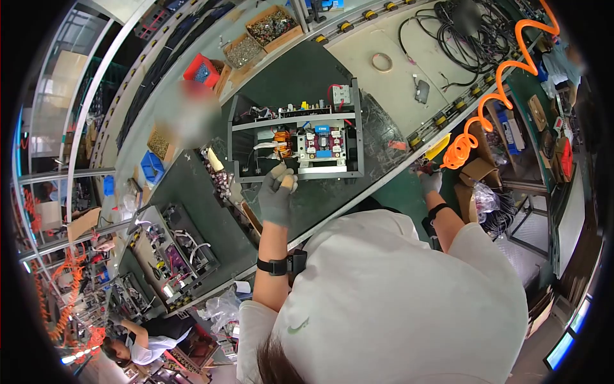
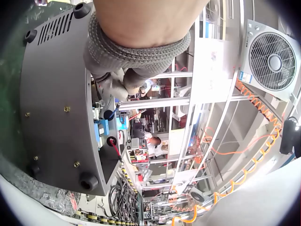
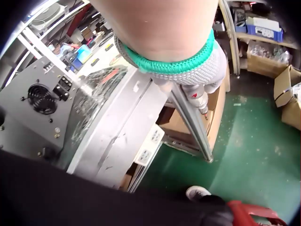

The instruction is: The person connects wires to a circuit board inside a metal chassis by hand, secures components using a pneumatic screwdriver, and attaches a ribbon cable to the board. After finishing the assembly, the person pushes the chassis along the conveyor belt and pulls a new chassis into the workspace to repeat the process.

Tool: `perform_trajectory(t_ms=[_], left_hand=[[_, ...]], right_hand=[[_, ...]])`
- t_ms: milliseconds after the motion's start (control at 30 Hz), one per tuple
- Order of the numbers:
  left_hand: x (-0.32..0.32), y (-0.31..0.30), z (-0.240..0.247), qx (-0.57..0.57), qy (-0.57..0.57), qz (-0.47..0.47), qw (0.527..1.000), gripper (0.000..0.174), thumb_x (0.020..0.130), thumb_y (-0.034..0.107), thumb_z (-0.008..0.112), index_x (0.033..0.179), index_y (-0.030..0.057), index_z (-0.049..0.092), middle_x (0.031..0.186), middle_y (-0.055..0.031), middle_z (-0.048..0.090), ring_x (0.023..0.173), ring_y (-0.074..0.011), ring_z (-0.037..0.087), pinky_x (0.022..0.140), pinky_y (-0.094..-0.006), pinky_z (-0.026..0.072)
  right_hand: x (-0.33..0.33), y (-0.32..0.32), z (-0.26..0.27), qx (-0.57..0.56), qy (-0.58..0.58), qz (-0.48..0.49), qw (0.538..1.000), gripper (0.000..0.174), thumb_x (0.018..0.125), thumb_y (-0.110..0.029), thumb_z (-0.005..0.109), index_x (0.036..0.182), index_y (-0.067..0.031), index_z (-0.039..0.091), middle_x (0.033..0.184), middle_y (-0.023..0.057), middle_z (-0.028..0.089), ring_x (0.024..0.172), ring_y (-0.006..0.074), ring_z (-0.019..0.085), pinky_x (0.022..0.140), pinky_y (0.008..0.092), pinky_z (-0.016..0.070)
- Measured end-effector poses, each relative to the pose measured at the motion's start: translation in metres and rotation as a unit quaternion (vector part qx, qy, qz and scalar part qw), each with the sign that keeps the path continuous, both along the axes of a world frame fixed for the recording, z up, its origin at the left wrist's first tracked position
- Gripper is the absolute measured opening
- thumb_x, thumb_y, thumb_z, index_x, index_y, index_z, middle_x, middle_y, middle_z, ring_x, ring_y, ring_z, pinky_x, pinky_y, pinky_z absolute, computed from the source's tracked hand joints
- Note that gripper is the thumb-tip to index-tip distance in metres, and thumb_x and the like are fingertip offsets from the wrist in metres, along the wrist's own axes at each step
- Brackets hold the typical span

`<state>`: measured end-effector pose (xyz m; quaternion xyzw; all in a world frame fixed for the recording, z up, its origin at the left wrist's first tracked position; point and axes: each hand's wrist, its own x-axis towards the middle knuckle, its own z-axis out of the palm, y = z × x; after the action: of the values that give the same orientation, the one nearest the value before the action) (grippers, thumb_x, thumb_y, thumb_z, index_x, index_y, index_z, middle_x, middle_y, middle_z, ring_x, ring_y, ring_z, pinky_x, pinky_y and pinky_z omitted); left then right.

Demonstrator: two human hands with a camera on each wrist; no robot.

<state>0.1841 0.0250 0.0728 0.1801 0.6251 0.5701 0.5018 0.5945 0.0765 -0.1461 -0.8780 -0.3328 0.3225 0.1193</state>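
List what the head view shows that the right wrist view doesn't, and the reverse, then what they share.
Only the head view: the inside of the open chassis, with its orange-wound coil; the gloved left hand at the chassis edge; the coiled orange hose.

Only the right wrist view: the round black fan grille on the chassis's outer panel, the white socket strip, and a white shoe.

Both: the chassis itself, the right hand, and the workbench.
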Motion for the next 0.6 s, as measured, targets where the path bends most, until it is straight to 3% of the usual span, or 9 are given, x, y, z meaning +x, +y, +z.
perform_trajectory(t_ms=[67,100,200,267,333,400,467,533,600], left_hand=[[0.001,-0.004,0.001,0.001,-0.019,0.008,1.000,0.036,0.084,0.004,0.061,0.117,-0.0020,0.050,0.102,-0.0128,0.061,0.087,-0.0163,0.061,0.072,-0.0229,0.0505],[0.000,-0.005,0.002,0.007,-0.038,0.012,0.999,0.035,0.084,0.003,0.060,0.117,-0.0019,0.050,0.102,-0.0129,0.061,0.087,-0.0167,0.061,0.071,-0.0230,0.0505],[-0.007,-0.007,-0.005,0.000,-0.062,0.013,0.998,0.033,0.085,0.004,0.061,0.115,-0.0018,0.051,0.098,-0.0120,0.061,0.083,-0.0158,0.060,0.068,-0.0225,0.0501],[-0.011,-0.008,-0.005,0.001,-0.080,0.018,0.997,0.032,0.085,0.007,0.062,0.114,-0.0010,0.052,0.095,-0.0099,0.060,0.078,-0.0141,0.057,0.064,-0.0220,0.0471],[-0.015,-0.009,-0.005,0.005,-0.097,0.021,0.995,0.031,0.085,0.009,0.063,0.113,-0.0002,0.053,0.092,-0.0079,0.059,0.074,-0.0124,0.055,0.059,-0.0215,0.0442],[-0.008,-0.008,-0.002,0.015,-0.125,0.038,0.991,0.030,0.086,0.011,0.063,0.113,0.0011,0.054,0.091,-0.0071,0.059,0.074,-0.0114,0.054,0.059,-0.0201,0.0436],[-0.007,-0.009,-0.005,0.025,-0.140,0.048,0.989,0.031,0.086,0.009,0.062,0.114,0.0009,0.053,0.093,-0.0079,0.059,0.076,-0.0123,0.055,0.061,-0.0203,0.0454],[-0.004,-0.010,-0.001,0.029,-0.151,0.059,0.986,0.031,0.086,0.007,0.061,0.115,0.0008,0.052,0.095,-0.0086,0.059,0.078,-0.0132,0.056,0.062,-0.0205,0.0472],[0.005,-0.005,0.012,0.017,-0.170,0.043,0.984,0.034,0.085,0.004,0.060,0.118,0.0001,0.050,0.101,-0.0104,0.058,0.084,-0.0162,0.059,0.070,-0.0220,0.0507]], right_hand=[[0.018,0.001,-0.022,0.065,0.087,0.020,0.994,0.048,0.068,-0.013,0.075,0.111,-0.0071,0.053,0.103,0.0085,0.063,0.093,0.0236,0.062,0.081,0.0331,0.0467],[0.012,0.000,-0.008,0.117,0.075,0.021,0.990,0.039,0.070,-0.007,0.071,0.105,-0.0076,0.056,0.086,0.0070,0.066,0.083,0.0208,0.064,0.076,0.0305,0.0473],[0.025,0.000,-0.011,0.118,0.100,0.054,0.987,0.036,0.070,-0.008,0.070,0.103,-0.0072,0.056,0.093,0.0082,0.066,0.085,0.0204,0.064,0.076,0.0312,0.0474],[0.035,0.000,-0.013,0.142,0.046,0.106,0.983,0.036,0.071,-0.008,0.070,0.104,-0.0062,0.057,0.094,0.0084,0.066,0.086,0.0189,0.063,0.078,0.0303,0.0472],[0.047,0.004,-0.001,0.259,0.126,0.102,0.952,0.033,0.073,-0.009,0.071,0.102,-0.0028,0.055,0.089,0.0060,0.064,0.083,0.0148,0.061,0.076,0.0281,0.0475],[0.037,0.021,0.100,0.280,0.094,0.151,0.943,0.037,0.074,-0.009,0.072,0.106,-0.0022,0.055,0.092,0.0060,0.062,0.084,0.0147,0.060,0.078,0.0287,0.0469],[0.038,0.033,0.149,0.397,0.171,0.159,0.888,0.037,0.074,-0.013,0.072,0.105,0.0001,0.056,0.091,0.0080,0.064,0.087,0.0153,0.060,0.078,0.0283,0.0466],[0.030,0.044,0.207,0.470,0.237,0.105,0.844,0.038,0.077,-0.022,0.071,0.104,-0.0005,0.056,0.085,0.0053,0.062,0.076,0.0149,0.058,0.073,0.0296,0.0475],[0.018,0.050,0.250,0.461,0.566,0.031,0.683,0.042,0.081,-0.036,0.066,0.105,-0.0018,0.057,0.094,0.0065,0.058,0.081,0.0173,0.055,0.078,0.0346,0.0451]])
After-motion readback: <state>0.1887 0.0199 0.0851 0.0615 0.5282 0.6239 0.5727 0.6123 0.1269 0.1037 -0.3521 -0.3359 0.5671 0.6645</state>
